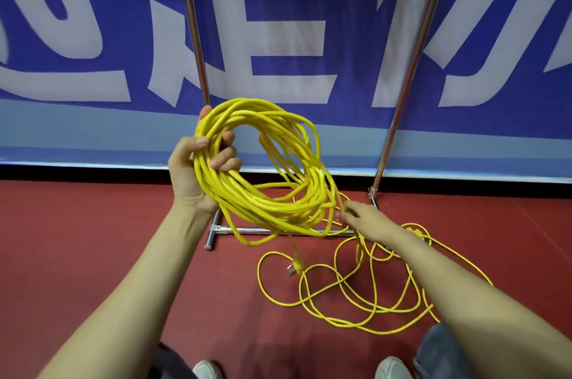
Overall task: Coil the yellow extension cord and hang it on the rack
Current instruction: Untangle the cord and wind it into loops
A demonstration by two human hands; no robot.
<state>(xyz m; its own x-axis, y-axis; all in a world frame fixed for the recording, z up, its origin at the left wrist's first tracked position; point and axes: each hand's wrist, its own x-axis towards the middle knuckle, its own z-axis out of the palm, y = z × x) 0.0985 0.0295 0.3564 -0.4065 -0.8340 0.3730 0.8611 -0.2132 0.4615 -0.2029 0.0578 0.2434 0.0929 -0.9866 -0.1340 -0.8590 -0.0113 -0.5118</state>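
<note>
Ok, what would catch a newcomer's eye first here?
A thick coil of bright yellow extension cord sits centre frame, gripped by the left hand. Lower right, its loose loops sprawl on the red floor, where the right hand pinches a strand. Behind stands the shiny metal rack.

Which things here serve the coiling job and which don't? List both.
Job: coil, held by left hand; loose cord, pinched by right hand; plug; rack.
Idle: banner; floor; shoes.
</note>
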